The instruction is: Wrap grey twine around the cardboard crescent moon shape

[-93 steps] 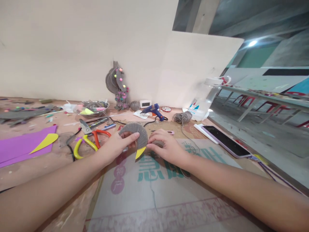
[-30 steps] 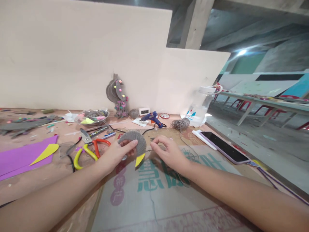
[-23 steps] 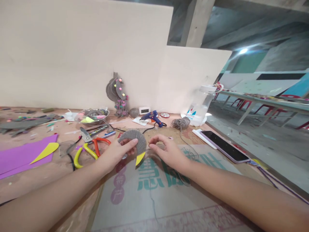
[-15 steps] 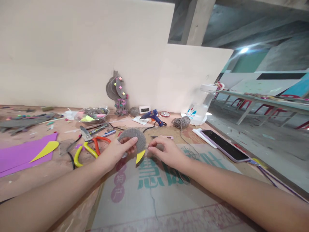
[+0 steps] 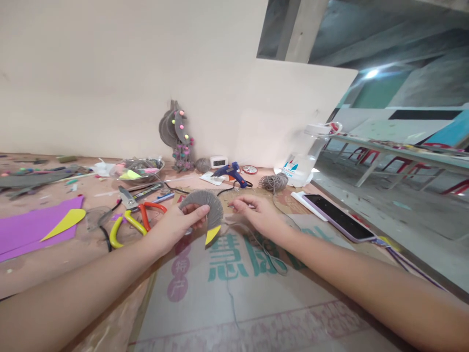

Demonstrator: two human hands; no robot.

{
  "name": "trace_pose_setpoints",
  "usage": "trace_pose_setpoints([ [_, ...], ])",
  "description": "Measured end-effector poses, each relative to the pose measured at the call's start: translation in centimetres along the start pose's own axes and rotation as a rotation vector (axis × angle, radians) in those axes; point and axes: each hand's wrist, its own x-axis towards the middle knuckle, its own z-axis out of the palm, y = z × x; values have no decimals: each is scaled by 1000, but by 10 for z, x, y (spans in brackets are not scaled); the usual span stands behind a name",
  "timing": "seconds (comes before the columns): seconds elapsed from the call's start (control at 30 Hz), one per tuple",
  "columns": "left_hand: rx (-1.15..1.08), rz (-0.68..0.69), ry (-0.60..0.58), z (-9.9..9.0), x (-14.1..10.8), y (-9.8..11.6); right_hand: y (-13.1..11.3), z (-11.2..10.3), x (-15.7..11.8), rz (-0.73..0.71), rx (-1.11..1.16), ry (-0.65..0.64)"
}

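Note:
My left hand (image 5: 188,220) grips a crescent (image 5: 208,200) wound with grey yarn, thumb on the front and fingers behind it. Bare yellow (image 5: 212,235) shows at its lower tip. To the right, my right hand (image 5: 262,215) curls its fingers around small scissors (image 5: 251,207), mostly hidden by the hand; whether they are off the table I cannot tell. A loose grey strand (image 5: 266,247) runs from near the crescent under the right hand and loops over the printed plastic sheet (image 5: 190,318). The yarn ball (image 5: 274,182) lies behind.
Yellow-and-orange-handled scissors (image 5: 132,222) and purple sheets (image 5: 22,227) with a yellow cut-out (image 5: 66,224) lie left. A blue glue gun (image 5: 232,173), a bowl of scraps (image 5: 141,168) and a clear bottle (image 5: 304,154) stand behind. A phone (image 5: 339,217) lies at the right edge.
My right hand has moved up and slightly away from the crescent, onto the small scissors. The grey strand now hangs in a loose loop. My left hand keeps its grip.

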Motion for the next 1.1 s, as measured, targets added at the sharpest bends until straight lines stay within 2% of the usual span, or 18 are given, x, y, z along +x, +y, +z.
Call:
trace_pose_setpoints([
  [0.17, 174, -3, -70, -3, 0, 0, -17, 13, -8, -51, -15, -82],
  [0.37, 326, 2, -147, 2, -4, 11, -17, 17, -12, 88, 117, -116],
  [0.43, 367, 15, -163, 3, -6, 13, -14, 17, -12, 94, 138, -136],
  [0.53, 387, 32, -154, 4, -7, 15, -12, 16, -10, 12, 122, -121],
  [0.67, 366, 65, -142, 3, -7, 11, -9, 17, -9, -35, 121, 25],
  [0.77, 357, 81, -141, 2, -6, 9, -6, 16, -10, -182, 48, 132],
  [0.9, 398, 87, -169, 1, -6, 10, -6, 17, -12, -372, -98, 71],
  [1.0, 408, 89, -174, 1, -6, 11, -10, 17, -11, -391, -102, 40],
  [1.1, 390, 95, -157, 1, -5, 8, -7, 6, -3, -323, -112, 118],
])
